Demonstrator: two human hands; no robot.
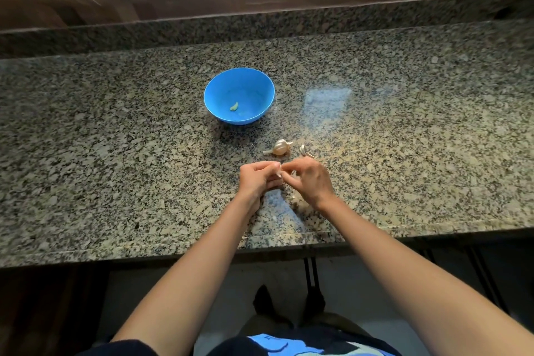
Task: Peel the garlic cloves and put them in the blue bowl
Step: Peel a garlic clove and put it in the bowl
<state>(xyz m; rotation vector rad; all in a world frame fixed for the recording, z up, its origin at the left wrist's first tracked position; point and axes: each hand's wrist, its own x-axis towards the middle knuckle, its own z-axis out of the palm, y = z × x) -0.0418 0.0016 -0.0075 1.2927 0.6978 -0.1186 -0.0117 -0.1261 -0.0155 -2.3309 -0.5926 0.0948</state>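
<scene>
Left hand (258, 180) and right hand (309, 182) pinch a clove (279, 174) between their fingertips.
Just beyond lie a bulb (281, 147) and a loose piece (303, 150); farther back, the bowl (210, 89) holds one peeled clove (234, 106).

In front of me is a speckled stone counter (115, 139), and on it sit a blue bowl (217, 87) on the far side, a garlic bulb (281, 147) nearer to me, and a small garlic piece (303, 150) just right of the bulb.
</scene>
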